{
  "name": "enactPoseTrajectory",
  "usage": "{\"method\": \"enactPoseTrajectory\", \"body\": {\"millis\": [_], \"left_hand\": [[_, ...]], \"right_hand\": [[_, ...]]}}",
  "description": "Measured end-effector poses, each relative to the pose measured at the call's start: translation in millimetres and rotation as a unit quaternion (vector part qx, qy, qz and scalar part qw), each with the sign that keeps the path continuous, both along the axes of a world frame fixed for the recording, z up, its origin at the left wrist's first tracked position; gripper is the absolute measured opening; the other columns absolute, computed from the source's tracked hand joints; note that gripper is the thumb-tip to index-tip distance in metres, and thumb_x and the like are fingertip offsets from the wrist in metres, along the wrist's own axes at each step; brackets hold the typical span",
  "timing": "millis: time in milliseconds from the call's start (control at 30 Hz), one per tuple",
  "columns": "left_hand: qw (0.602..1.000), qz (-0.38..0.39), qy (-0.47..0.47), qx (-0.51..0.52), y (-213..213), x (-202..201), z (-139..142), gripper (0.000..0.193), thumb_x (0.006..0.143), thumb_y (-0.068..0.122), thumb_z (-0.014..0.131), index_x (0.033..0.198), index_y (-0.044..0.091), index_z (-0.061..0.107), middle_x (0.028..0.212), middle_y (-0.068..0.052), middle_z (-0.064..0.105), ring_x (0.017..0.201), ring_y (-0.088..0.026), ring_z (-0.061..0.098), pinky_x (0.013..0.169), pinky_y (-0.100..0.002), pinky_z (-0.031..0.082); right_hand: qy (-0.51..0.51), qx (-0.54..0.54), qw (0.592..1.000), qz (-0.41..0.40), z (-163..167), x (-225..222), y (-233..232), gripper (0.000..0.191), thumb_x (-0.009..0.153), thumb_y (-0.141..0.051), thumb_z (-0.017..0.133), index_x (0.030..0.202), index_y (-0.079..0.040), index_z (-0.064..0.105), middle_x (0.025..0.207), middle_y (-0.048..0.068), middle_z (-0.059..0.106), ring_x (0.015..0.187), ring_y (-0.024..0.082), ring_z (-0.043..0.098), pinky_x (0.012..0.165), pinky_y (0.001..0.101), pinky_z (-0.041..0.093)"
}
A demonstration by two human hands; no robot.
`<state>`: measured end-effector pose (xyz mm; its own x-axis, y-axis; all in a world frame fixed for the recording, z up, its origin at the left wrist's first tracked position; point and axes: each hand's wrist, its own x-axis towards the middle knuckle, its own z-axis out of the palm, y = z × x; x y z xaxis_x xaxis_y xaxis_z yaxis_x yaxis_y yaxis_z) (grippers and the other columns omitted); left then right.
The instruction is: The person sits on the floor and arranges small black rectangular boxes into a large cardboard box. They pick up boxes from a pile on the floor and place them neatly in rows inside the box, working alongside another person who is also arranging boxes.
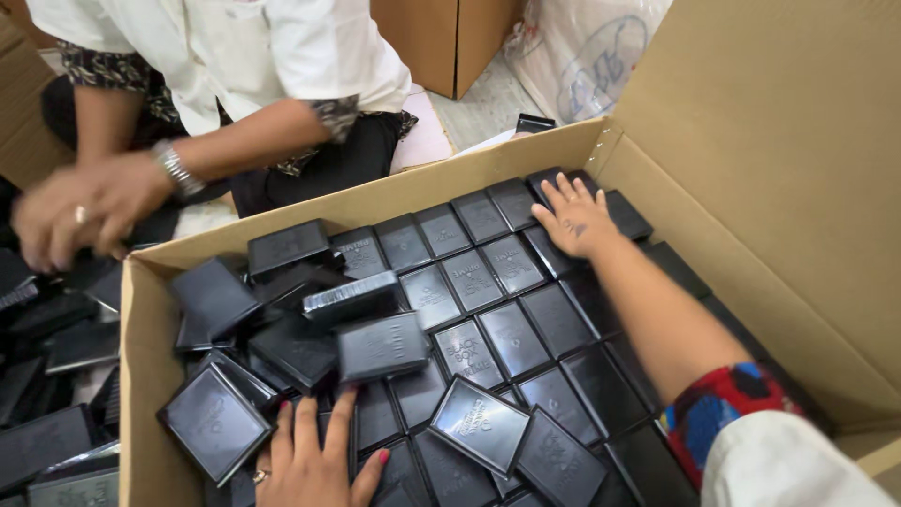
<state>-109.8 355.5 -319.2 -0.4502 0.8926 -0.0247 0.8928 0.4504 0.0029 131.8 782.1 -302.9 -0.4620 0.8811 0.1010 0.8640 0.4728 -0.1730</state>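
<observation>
In the centre of the frame, inside the large cardboard carton point(150, 338): small flat black boxes point(474, 280), square, glossy, laid in neat rows toward the right and heaped loose at the left.

Handling, as judged: light, stiff-sided, slick on the lid; take one by two opposite edges, not by the smooth face. Corners likely scuff.

Your right hand point(574, 218), upper centre-right: grip wide, fingers spread, palm flat on the boxes of the far row near the carton wall.

Your left hand point(314, 455), bottom of the frame: grip wide, fingers splayed on the loose boxes, holding none.

Around: a tilted box point(383, 345) lies on the heap just above your left hand. More black boxes point(56, 441) lie outside, lower left. Another person's hands point(80, 211), upper left, work there.

In the way: the loose heap overlaps the rows.
</observation>
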Motion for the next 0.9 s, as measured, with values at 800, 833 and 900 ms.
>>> {"method": "enactPoseTrajectory", "body": {"millis": [800, 833, 900], "left_hand": [[0.996, -0.035, -0.018, 0.078, -6.2, 0.3, 8.5, 0.098, 0.066, 0.066, 0.069, 0.155, 0.033, 0.046, 0.149, -0.019, 0.045, 0.138, -0.045, 0.042, 0.099, -0.058, 0.043], [0.995, -0.037, -0.021, 0.088, -7.7, 0.9, 9.2, 0.097, 0.066, 0.065, 0.069, 0.155, 0.032, 0.047, 0.149, -0.02, 0.045, 0.138, -0.045, 0.042, 0.098, -0.058, 0.043], [0.993, -0.039, -0.032, 0.108, -10.3, 2.7, 11.0, 0.093, 0.067, 0.063, 0.069, 0.152, 0.03, 0.048, 0.148, -0.02, 0.046, 0.135, -0.046, 0.043, 0.098, -0.059, 0.043]], "right_hand": [[-0.091, -0.174, 0.95, 0.243, 126.9, 32.9, -192.8, 0.102, 0.073, -0.059, 0.09, 0.154, -0.017, 0.044, 0.135, 0.024, 0.052, 0.118, 0.047, 0.056, 0.091, 0.0499, 0.051], [-0.061, -0.193, 0.932, 0.301, 118.5, 37.0, -205.6, 0.112, 0.069, -0.06, 0.093, 0.159, -0.018, 0.042, 0.134, 0.024, 0.053, 0.116, 0.047, 0.056, 0.089, 0.05, 0.051], [-0.122, -0.291, 0.926, 0.21, 105.7, 44.8, -218.7, 0.09, 0.075, -0.054, 0.078, 0.152, -0.026, 0.043, 0.133, 0.015, 0.057, 0.114, 0.039, 0.063, 0.094, 0.046, 0.053]]}}
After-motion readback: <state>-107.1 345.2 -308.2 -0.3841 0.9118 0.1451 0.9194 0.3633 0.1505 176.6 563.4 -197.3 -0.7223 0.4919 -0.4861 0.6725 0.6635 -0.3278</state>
